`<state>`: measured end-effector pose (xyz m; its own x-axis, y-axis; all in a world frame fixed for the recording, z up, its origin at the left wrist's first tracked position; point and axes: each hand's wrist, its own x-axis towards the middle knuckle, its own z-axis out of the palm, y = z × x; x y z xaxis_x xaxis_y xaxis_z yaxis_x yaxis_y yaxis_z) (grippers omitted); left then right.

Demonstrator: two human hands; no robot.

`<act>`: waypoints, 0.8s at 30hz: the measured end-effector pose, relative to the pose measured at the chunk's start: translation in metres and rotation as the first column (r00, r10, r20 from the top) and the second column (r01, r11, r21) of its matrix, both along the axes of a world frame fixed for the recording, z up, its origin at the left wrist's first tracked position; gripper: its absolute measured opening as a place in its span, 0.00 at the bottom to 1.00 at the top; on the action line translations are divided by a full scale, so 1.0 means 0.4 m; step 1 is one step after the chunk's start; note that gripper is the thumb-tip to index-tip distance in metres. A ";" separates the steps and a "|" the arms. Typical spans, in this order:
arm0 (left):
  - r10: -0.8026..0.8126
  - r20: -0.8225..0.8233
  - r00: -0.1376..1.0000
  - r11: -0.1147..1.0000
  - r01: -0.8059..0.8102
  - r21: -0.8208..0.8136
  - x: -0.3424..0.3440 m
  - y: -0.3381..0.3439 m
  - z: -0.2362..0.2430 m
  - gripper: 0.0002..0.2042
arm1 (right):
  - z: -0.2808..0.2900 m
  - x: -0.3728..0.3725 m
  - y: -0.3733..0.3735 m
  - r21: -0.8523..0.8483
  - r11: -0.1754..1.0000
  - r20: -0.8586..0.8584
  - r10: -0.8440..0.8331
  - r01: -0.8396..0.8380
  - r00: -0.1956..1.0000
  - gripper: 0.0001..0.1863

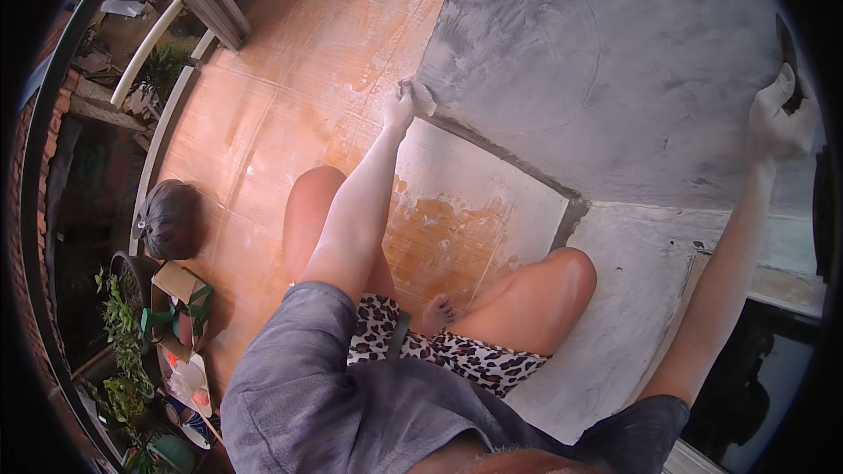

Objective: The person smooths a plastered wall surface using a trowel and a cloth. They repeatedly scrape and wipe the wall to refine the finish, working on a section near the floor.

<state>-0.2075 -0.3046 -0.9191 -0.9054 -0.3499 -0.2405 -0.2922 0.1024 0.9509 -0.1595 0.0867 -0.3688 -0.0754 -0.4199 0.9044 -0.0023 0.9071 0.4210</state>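
At two o'clock our right fingers (776,92) grasped a dark flat-bladed tool (786,42), at twelve our left fingers (405,92) a pale flat piece (424,101), the streaky grey plaster wall (597,61) seemingly mostly coated, its rough foot (505,154) unfinished.

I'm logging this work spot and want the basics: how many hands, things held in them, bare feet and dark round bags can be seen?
Hands: 2 (left hand, right hand)
Things held: 2 (pale piece, dark tool)
Bare feet: 1 (foot)
Dark round bags: 1 (bag)
Total: 6
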 end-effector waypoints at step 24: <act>0.303 -0.344 0.889 0.808 -0.048 0.587 0.068 0.218 0.409 0.25 | -0.774 -0.060 -0.506 0.108 0.968 0.508 0.141 -0.226 0.850 0.33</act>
